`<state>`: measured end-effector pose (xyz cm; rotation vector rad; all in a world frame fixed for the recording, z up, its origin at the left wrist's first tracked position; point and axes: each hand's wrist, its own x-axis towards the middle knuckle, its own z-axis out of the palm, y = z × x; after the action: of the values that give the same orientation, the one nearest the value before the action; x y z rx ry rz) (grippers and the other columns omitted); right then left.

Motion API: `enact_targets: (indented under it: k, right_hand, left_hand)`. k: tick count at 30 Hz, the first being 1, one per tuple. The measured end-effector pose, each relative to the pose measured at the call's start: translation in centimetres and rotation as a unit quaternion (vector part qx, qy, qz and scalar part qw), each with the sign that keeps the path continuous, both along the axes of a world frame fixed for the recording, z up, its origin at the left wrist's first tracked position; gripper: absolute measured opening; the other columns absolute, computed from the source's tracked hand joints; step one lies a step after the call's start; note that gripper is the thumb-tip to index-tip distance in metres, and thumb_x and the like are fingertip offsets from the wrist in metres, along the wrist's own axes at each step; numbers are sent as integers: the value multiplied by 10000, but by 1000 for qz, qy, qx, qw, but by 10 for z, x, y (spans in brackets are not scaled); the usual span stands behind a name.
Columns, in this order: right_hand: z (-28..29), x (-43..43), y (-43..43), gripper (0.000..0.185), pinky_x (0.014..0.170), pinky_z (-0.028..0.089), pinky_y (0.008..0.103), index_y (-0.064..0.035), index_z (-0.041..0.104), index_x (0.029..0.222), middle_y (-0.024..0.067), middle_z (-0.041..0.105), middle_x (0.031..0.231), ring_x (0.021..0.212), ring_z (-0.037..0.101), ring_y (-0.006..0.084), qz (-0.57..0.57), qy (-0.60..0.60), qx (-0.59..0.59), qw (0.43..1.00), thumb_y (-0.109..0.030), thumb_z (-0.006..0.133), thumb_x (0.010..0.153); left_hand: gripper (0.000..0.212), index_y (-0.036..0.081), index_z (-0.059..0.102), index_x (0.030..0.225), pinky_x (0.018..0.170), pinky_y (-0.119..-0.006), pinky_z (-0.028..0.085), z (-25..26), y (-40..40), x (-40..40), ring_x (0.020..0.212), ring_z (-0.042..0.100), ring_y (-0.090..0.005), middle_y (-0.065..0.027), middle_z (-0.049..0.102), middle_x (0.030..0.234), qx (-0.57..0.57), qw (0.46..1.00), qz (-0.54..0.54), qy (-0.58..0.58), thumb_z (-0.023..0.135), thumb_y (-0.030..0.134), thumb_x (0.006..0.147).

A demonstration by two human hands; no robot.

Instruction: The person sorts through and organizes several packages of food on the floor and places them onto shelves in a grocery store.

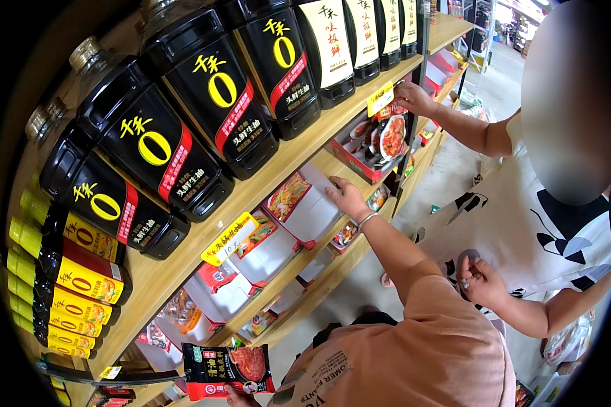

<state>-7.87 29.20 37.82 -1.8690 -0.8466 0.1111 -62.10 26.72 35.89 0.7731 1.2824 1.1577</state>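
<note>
My left hand, partly cut off by the bottom edge, holds a black and red food packet by its lower side. The packet has a picture of a red dish on its front. Farther up, my right hand, with a bracelet at the wrist, has its fingers at the edge of a white cardboard display box on the middle shelf. A few noodle-picture packets stand at the back of that box. More open display boxes line the same shelf.
Large dark soy sauce bottles fill the wooden top shelf, with yellow-capped bottles at the left. Yellow price tags hang from its edge. Another person stands close on the right, one hand at a box of red packets.
</note>
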Motion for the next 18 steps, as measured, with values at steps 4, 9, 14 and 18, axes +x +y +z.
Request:
enact_targets:
  k: [4, 9, 14, 18]
  right_hand:
    - [18, -3, -18, 367, 812, 376, 358, -33, 501, 1012, 161, 491, 1038, 942, 469, 319, -58, -165, 1, 985, -231, 545, 706]
    - [44, 1, -32, 393, 813, 363, 374, -50, 491, 1022, 153, 455, 1064, 950, 457, 293, -144, -338, 12, 930, -156, 580, 654]
    - [31, 20, -42, 483, 758, 395, 366, -44, 423, 1091, 149, 460, 1054, 886, 487, 290, -121, -363, -89, 920, -83, 567, 632]
    - [33, 29, -31, 425, 707, 420, 340, -53, 459, 1049, 128, 523, 933, 815, 518, 281, -75, -324, -118, 936, -10, 489, 627]
  left_hand:
    - [301, 34, 503, 769, 593, -290, 411, 1, 6, 12, 641, 481, -165, -50, 512, 694, -10, 1000, -9, 8, 508, 334, 787]
    - [299, 33, 503, 771, 593, -289, 411, 1, 9, 22, 642, 481, -165, -51, 513, 696, -11, 1000, -20, 15, 510, 331, 786]
    - [297, 31, 504, 772, 594, -289, 411, 4, 13, 28, 644, 481, -164, -52, 514, 698, -8, 999, -28, 18, 512, 328, 786]
    - [295, 30, 504, 773, 594, -288, 412, 6, 14, 34, 645, 481, -164, -52, 514, 700, -8, 999, -27, 17, 514, 325, 785]
